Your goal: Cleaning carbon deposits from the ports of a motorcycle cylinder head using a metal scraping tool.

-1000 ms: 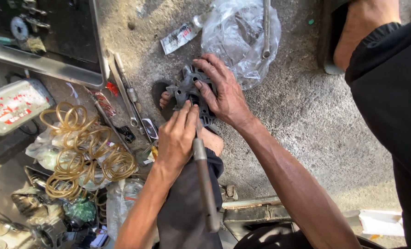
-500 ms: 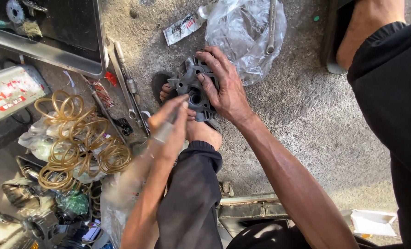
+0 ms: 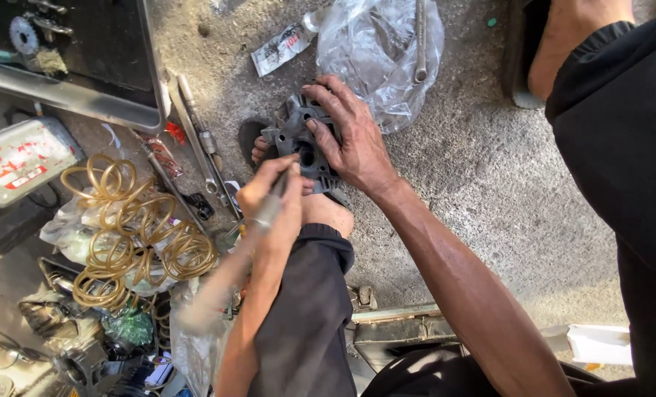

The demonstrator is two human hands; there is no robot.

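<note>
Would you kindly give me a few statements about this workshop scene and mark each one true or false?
1. The right hand rests on a dark metal engine part. True.
2. The left hand is empty. False: it grips a slim tool whose tip points at the engine part.
3. A coil of yellowish tubing lies left of the hands. True.
4. The clear plastic bag lies on top of the black tray. False: it lies on the concrete floor, beyond the engine part.
5. A small white tube lies on the floor near the bag. True.
</note>
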